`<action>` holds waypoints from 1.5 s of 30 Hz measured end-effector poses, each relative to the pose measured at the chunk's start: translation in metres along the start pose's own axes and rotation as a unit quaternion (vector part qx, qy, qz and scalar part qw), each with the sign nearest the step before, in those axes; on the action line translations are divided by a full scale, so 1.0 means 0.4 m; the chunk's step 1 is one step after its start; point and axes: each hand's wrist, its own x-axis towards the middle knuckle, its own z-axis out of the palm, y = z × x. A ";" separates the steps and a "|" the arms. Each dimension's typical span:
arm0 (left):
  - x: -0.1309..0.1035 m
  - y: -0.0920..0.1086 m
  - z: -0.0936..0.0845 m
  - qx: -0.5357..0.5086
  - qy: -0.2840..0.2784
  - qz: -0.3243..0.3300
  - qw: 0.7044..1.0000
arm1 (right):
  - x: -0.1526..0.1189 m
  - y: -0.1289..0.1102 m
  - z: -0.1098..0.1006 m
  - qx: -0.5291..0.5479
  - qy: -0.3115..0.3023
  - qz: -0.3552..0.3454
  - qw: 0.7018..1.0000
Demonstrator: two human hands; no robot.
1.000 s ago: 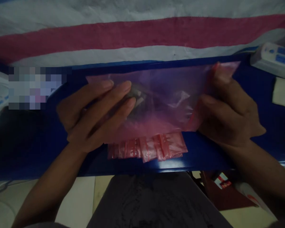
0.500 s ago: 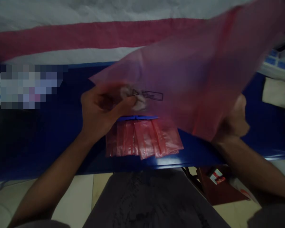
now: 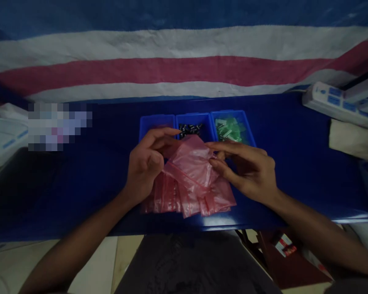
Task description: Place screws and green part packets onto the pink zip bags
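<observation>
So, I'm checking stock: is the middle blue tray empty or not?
Not empty: small dark pieces show inside the middle tray.

1. The right hand (image 3: 253, 171) pinches the right edge of a translucent pinkish-red plastic bag (image 3: 190, 157) between thumb and fingers.
2. The left hand (image 3: 144, 169) is at the bag's left side, its fingers partly behind it; whether they grip is unclear.
3. Beneath the bag, overlapping flat red plastic bags (image 3: 188, 206) lie in a row along the near part of a glossy dark-blue table (image 3: 297, 163).
4. Behind the hands, three rectangular blue plastic bins stand side by side: the left bin (image 3: 144, 124) partly hidden by the left hand, the middle bin (image 3: 206, 127) holding small black pieces (image 3: 191, 129), the right bin (image 3: 250, 132) holding translucent green plastic packets (image 3: 228, 128).
5. A red, white and blue striped sheet (image 3: 184, 72) spans the background.
</observation>
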 end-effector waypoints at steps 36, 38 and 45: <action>0.154 0.060 -0.180 0.384 -0.108 0.085 0.913 | 0.002 0.016 0.028 -0.088 0.078 -0.125 0.985; 0.121 0.061 -0.166 0.454 -0.152 0.067 0.875 | 0.002 0.018 0.026 -0.099 0.073 -0.149 0.981; 0.122 0.036 -0.119 0.573 -0.220 0.007 0.789 | -0.002 -0.045 -0.024 -0.182 0.023 -0.234 0.955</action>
